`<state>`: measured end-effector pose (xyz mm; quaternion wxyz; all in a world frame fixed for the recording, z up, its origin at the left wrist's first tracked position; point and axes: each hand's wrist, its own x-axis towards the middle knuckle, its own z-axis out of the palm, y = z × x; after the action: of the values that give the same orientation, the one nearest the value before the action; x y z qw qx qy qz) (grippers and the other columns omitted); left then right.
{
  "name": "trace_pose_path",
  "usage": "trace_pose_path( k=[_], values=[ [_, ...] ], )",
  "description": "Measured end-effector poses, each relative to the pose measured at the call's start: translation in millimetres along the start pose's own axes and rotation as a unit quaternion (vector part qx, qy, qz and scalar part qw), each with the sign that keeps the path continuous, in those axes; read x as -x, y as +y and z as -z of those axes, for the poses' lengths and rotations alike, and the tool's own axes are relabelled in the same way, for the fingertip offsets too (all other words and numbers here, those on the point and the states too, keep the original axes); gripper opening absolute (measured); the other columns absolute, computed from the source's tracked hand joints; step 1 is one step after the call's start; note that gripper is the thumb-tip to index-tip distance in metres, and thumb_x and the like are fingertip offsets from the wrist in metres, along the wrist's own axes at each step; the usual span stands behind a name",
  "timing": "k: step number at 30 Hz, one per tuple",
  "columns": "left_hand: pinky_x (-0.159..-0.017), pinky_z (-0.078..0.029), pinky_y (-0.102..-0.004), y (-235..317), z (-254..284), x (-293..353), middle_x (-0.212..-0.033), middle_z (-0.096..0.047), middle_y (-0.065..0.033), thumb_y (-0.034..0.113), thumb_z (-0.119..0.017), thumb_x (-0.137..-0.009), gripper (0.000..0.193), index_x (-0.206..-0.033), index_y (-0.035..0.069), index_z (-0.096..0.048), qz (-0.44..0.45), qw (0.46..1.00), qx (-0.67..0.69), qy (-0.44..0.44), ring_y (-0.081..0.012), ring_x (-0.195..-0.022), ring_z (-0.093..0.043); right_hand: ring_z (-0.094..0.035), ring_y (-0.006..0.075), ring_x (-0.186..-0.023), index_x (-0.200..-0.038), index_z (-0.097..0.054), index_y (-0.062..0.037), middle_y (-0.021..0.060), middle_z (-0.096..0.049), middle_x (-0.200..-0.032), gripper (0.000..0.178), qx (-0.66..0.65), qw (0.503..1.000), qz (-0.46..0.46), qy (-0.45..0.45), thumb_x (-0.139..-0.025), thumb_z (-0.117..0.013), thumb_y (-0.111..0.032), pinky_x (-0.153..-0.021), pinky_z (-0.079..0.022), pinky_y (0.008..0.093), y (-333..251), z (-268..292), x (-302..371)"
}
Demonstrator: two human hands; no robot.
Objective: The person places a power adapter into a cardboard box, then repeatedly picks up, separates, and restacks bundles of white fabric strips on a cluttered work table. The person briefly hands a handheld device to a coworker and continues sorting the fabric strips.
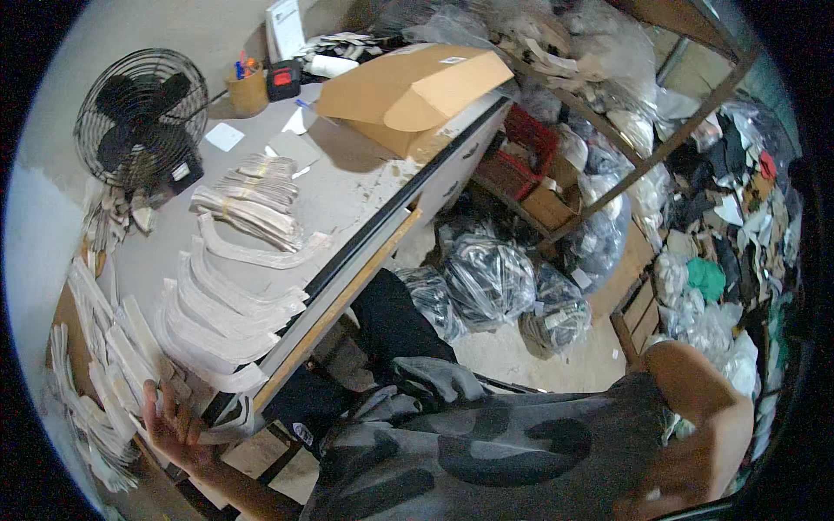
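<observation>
My left hand (176,427) is at the table's near left corner, its fingers curled around the end of a pale curved strip (236,424). Right beside its fingertips lie loose pale strips (130,347) in an untidy heap. On the table, several curved white strips (230,317) are fanned out in a row. Behind them sits a stack of bundled strips (252,198) with a yellowish band. My right arm is bent at the lower right, and my right hand (645,502) is a blur near the bottom edge, close to my dark shirt; its fingers cannot be made out.
A black fan (139,117) stands at the table's back left. Farther along are a pen cup (248,91) and an open cardboard box (413,91). Filled plastic bags (491,278) lie on the floor beyond the table, near a metal-framed rack (660,165) and heaped scraps (738,208).
</observation>
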<state>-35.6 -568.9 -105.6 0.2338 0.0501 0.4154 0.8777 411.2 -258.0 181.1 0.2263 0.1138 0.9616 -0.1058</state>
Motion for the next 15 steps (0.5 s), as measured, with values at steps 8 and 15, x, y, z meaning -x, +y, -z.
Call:
trace_pose_path(
  k=[8, 15],
  values=[
    [-0.025, -0.029, -0.0221, -14.6, -29.6, 28.6, -0.079, -0.048, -0.0036, 0.025, -0.037, -0.112, 0.017, -0.104, 0.011, -0.043, -0.083, 0.991, 0.037, 0.100, -0.0052, -0.037, -0.034, -0.067, 0.0359, -0.090, -0.126, -0.060, -0.0003, 0.0162, -0.068, -0.100, 0.056, 0.110, 0.932, 0.119, 0.324, -0.093, -0.072, -0.044, -0.081, -0.054, 0.0451, 85.7, 60.4, -211.1],
    [-0.029, -0.024, -0.0242, -42.8, -13.0, 108.6, -0.074, -0.046, -0.0029, 0.023, -0.049, -0.106, 0.013, -0.106, 0.012, -0.043, -0.146, 0.981, 0.073, 0.102, -0.0070, -0.037, -0.029, -0.056, 0.0455, -0.130, -0.136, -0.044, 0.0157, 0.0377, -0.061, -0.125, 0.079, -0.058, 0.915, -0.160, 0.365, -0.078, -0.073, -0.029, -0.109, -0.047, 0.0467, 223.4, 118.4, -568.7]
  ],
)
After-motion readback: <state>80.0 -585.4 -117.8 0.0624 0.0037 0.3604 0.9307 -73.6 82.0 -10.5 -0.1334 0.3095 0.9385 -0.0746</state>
